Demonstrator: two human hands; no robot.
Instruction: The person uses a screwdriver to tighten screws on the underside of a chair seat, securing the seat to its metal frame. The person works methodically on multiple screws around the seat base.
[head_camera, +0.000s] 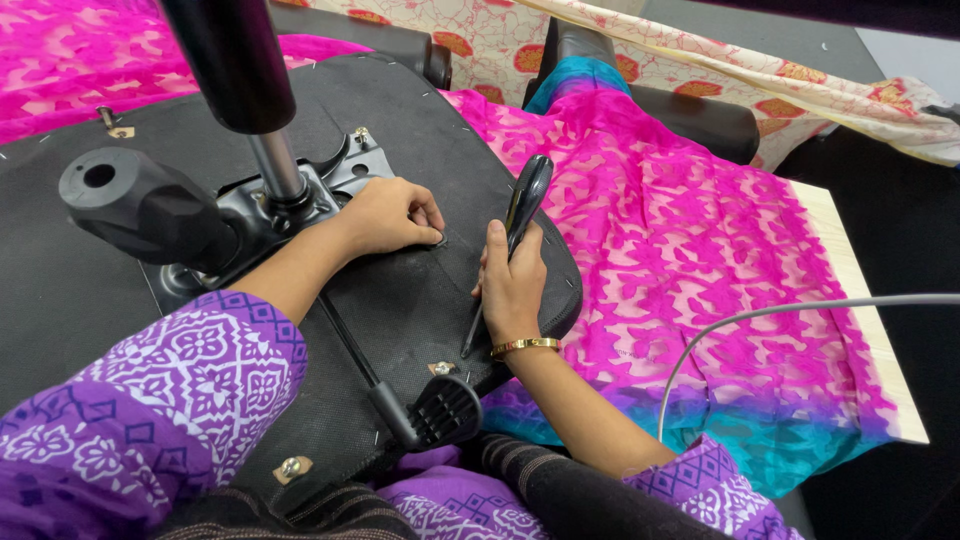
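An office chair seat (420, 290) lies upside down in front of me, its black underside facing up. My left hand (392, 214) rests on that underside beside the black metal mechanism plate (290, 205), fingertips pinched on something small that I cannot make out. My right hand (512, 285) grips a screwdriver (524, 205) with a black handle pointing up and the shaft angled down toward the seat. A gold bangle sits on the right wrist. The gas cylinder (240, 70) rises from the mechanism.
A black adjustment lever with a ribbed paddle (440, 410) lies near my lap. A round black knob (125, 200) sticks out at left. Pink and teal patterned fabric (700, 260) covers the table at right. A grey cable (780, 312) arcs across it. Armrests (690, 115) lie beyond.
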